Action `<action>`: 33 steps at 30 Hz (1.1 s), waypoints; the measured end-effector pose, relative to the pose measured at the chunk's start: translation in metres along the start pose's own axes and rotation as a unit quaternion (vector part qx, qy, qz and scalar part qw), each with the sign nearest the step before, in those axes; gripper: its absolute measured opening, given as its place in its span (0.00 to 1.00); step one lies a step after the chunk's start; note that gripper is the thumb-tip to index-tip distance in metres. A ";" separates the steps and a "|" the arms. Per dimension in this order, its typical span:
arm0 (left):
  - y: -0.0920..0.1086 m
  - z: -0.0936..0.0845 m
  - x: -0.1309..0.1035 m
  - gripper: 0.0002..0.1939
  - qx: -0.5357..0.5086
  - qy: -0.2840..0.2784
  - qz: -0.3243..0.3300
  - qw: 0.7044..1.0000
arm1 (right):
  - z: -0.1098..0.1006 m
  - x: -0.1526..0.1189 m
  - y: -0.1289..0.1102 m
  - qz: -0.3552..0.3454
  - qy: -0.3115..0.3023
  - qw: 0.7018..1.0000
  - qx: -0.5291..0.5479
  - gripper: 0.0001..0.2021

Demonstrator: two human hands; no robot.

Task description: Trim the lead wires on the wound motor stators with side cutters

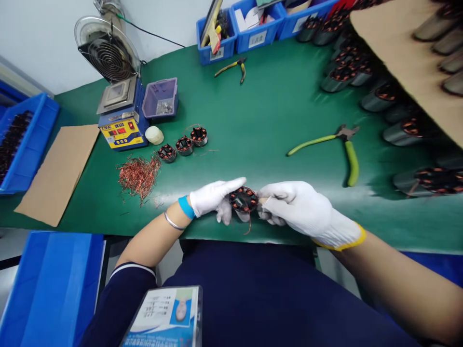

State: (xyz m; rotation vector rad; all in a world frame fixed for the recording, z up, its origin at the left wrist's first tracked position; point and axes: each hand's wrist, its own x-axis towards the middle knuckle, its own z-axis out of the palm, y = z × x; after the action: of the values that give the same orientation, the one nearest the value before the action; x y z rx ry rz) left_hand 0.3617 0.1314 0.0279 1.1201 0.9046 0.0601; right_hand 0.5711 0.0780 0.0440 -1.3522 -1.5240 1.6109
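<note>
Close to the bench's front edge, my left hand (215,197), in a white glove, is wrapped round a motor stator (244,199) with copper windings and a black inner ring. A loose copper wire hangs from the stator toward me. My right hand (289,200), in a white knit glove with a yellow cuff, is closed at the stator's right side. Its thumb and fingers are pinched together, and whatever lies between them is too small or hidden to name. Three similar stators (184,145) stand in a row farther left, beside a pile of copper wire scraps (139,177).
Green-handled cutters (340,144) lie on the right, and smaller pliers (233,67) at the back. A blue soldering pot (123,125) with a fan (112,58) stands at left, beside a purple bin (160,99). Many stators (401,132) and a cardboard sheet (405,43) fill the right side.
</note>
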 end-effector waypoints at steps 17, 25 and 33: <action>-0.016 0.029 0.001 0.46 0.096 0.196 0.297 0.930 | -0.014 -0.020 -0.009 -0.101 0.034 0.988 -0.109 0.13; 0.000 0.014 -0.020 0.46 -0.044 -0.052 0.222 0.973 | -0.006 -0.015 -0.006 -0.010 0.009 1.000 -0.011 0.12; -0.011 0.027 -0.023 0.24 0.276 0.119 0.617 0.727 | 0.000 -0.015 -0.005 0.030 -0.006 0.994 0.104 0.15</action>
State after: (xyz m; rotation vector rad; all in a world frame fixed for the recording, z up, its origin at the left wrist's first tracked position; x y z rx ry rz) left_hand 0.3601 0.0954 0.0360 2.1696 0.2130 1.1212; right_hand 0.5753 0.0658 0.0537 -1.2872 -1.2925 1.7634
